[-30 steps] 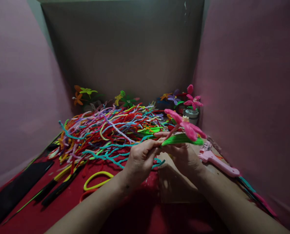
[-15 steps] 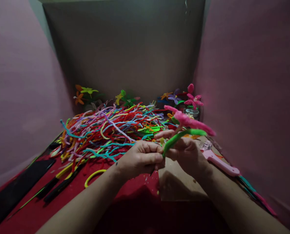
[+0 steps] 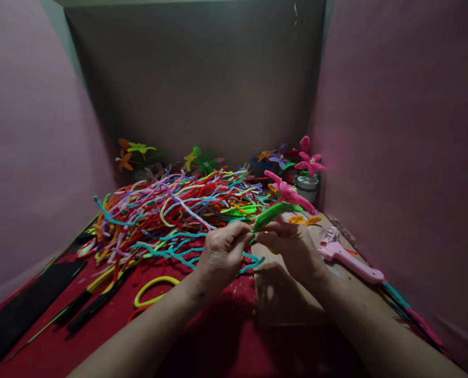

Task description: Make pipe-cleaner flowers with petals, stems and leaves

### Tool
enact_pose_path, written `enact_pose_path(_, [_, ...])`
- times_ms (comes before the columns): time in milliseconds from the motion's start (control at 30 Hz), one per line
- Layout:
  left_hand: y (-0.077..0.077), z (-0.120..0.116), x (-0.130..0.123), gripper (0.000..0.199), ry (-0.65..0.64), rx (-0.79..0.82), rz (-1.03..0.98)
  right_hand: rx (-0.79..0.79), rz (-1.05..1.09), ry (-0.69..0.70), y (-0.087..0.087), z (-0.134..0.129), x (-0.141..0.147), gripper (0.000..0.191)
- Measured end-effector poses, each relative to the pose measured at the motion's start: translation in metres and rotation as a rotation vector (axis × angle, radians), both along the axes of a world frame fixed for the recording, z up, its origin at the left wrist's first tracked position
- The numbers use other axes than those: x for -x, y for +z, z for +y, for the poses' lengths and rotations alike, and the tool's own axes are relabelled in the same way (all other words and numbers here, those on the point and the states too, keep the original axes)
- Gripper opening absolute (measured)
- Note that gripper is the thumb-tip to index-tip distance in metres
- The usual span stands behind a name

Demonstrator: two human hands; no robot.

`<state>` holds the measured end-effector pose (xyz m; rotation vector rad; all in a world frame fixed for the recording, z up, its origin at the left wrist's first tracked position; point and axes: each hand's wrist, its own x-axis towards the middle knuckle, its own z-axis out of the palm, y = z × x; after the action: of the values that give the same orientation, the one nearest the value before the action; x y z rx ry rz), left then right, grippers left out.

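Between my hands is a pipe-cleaner flower with a pink bloom (image 3: 291, 194) and a fuzzy green leaf (image 3: 275, 211) bent to the right below it. My left hand (image 3: 224, 252) is closed, its thumb and forefinger pinching the green stem at the leaf's base. Just to the right, my right hand (image 3: 293, 249) has its fingers closed around the same stem from the far side. Most of the stem is hidden by the fingers. Behind both hands spreads a tangled heap of coloured pipe cleaners (image 3: 187, 202).
A pink glue gun (image 3: 354, 260) lies right of my right hand, on a brown board (image 3: 285, 302). Yellow-handled scissors (image 3: 151, 291) and black-and-yellow pliers (image 3: 96, 294) rest at left on the red cloth (image 3: 218, 336). A potted pink flower (image 3: 310, 164) and other pipe-cleaner flowers stand at the back.
The pink flower has moved left and turned in my hands. My left hand has risen slightly and rolled over, its thumb side now turned inward on the stem.
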<state>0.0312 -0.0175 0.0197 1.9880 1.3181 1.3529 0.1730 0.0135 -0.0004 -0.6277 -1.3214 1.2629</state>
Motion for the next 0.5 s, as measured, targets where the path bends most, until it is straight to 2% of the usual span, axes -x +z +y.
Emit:
enact_pose_path(133, [0.006, 0.001, 0.0, 0.014, -0.044, 0.128, -0.052, -0.176, -0.108, 0.008, 0.005, 0.003, -0.008, 0.015])
enact_pose_path(233, [0.01, 0.001, -0.001, 0.015, -0.095, 0.273, -0.157, -0.142, -0.185, 0.061, 0.009, 0.005, -0.013, 0.013])
enact_pose_path(333, [0.012, 0.001, 0.0, 0.016, -0.184, 0.488, -0.321, -0.087, -0.187, 0.122, 0.009, 0.01, -0.017, 0.015])
enact_pose_path(400, [0.011, 0.002, 0.002, 0.017, -0.284, 0.597, -0.411, -0.06, -0.124, 0.158, 0.008, 0.012, -0.018, 0.02])
enact_pose_path(500, [0.006, 0.004, 0.005, 0.022, -0.461, 0.678, -0.501, -0.046, -0.057, 0.259, 0.008, 0.013, -0.018, 0.021])
